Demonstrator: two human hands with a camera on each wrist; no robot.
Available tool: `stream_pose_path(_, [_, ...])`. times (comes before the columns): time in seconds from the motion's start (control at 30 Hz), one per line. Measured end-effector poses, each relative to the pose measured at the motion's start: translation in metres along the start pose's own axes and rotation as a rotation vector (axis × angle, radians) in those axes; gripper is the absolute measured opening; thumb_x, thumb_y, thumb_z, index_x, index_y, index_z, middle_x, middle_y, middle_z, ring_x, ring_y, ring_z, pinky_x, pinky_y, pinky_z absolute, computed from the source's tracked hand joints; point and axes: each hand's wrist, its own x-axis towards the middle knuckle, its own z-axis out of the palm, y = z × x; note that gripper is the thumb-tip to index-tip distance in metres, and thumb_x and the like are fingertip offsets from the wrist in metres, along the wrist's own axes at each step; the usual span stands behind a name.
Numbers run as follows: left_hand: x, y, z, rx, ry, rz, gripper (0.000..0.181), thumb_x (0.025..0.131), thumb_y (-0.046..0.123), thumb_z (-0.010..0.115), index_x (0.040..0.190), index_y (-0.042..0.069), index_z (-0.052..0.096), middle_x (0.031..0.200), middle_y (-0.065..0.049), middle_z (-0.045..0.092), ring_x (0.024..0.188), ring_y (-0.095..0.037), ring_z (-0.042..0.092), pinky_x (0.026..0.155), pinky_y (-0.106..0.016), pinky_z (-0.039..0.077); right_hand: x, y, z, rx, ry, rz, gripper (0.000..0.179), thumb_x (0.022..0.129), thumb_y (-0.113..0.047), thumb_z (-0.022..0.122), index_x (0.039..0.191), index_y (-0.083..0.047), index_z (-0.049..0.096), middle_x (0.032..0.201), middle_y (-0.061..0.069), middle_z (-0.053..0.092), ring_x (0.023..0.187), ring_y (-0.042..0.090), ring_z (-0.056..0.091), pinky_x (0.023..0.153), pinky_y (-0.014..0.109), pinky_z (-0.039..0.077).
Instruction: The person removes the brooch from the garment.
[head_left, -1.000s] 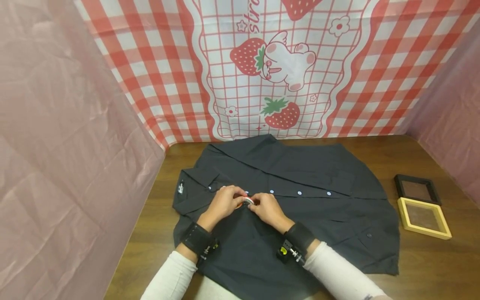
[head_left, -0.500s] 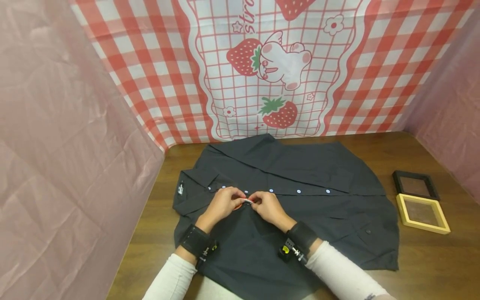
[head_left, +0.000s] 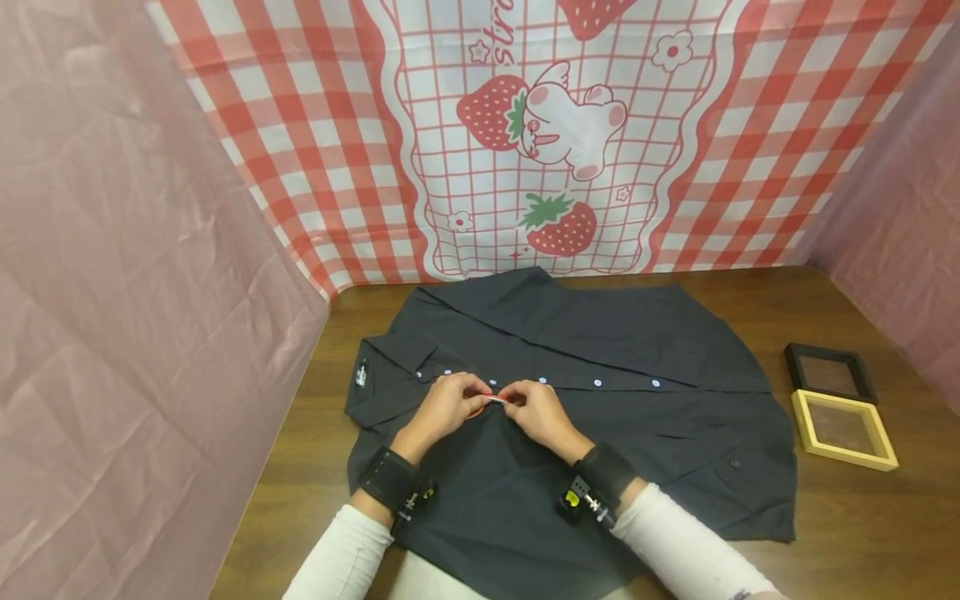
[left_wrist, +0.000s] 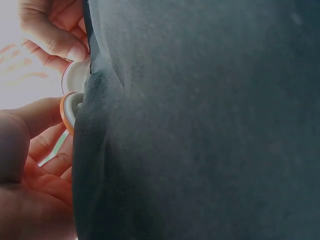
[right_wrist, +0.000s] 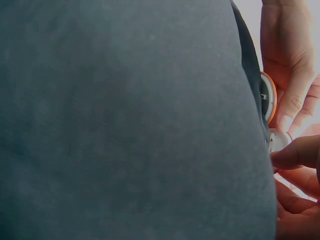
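A dark grey button-up shirt (head_left: 600, 475) lies spread beneath both hands. My left hand (head_left: 448, 406) and right hand (head_left: 538, 414) meet near its button line, pinching at a white button badge with a red rim (head_left: 497, 399). In the left wrist view, my right thumb presses that white badge (left_wrist: 76, 76). My left thumb lies against a second badge, orange-rimmed (left_wrist: 66, 112), at the fabric edge. The right wrist view shows the orange-rimmed badge (right_wrist: 270, 97) from its metal-and-white back, and my left thumb tip close above the white badge (right_wrist: 280, 140). Raised cloth hides part of both badges.
A black frame (head_left: 795, 354) and a pale yellow frame (head_left: 847, 454) lie on the wooden table (head_left: 847, 517) to the right. A checked strawberry cloth (head_left: 337, 150) hangs behind, and pink cloth (head_left: 150, 333) stands at the left.
The red-rimmed badge has tilted from showing its curved side to nearly edge-on between my fingertips. Both hands stay almost in place; the head view shifts slightly.
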Motion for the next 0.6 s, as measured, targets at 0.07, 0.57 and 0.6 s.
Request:
stream_pose_path(0.07, [0.0008,0.0004,0.0001,-0.001,0.0,0.001,0.006,0.086,0.012,0.073,0.091,0.011,0.076,0.09,-0.003,0.071,0.08,-0.014,0.065,0.073,-0.027,0.051,-0.0001,0.0001,-0.0005,0.002,0.011,-0.001,0.016,0.076,0.004,0.07,0.09,-0.004,0.074,0.084,0.008,0.073,0.073,0.015,0.068,0.067,0.024,0.052])
stream_pose_path(0.57, [0.0026,0.0035,0.0015,-0.022,-0.013,0.011,0.005,0.087,0.014,0.073,0.091,0.011,0.074,0.088,-0.003,0.071,0.074,-0.01,0.061,0.068,-0.023,0.05,-0.0022,0.0021,-0.0043,-0.013,0.047,-0.024,0.013,0.077,0.001,0.072,0.088,-0.005,0.075,0.084,0.008,0.073,0.072,0.015,0.067,0.066,0.024,0.052])
stream_pose_path(0.6, [0.0025,0.0038,0.0018,-0.025,-0.009,0.01,0.006,0.087,0.014,0.073,0.091,0.011,0.074,0.087,-0.003,0.071,0.074,-0.011,0.062,0.071,-0.025,0.051,-0.0025,0.0019,-0.0044,-0.01,0.048,-0.022,0.011,0.078,0.0,0.073,0.088,-0.005,0.075,0.084,0.008,0.073,0.072,0.015,0.067,0.066,0.024,0.052])
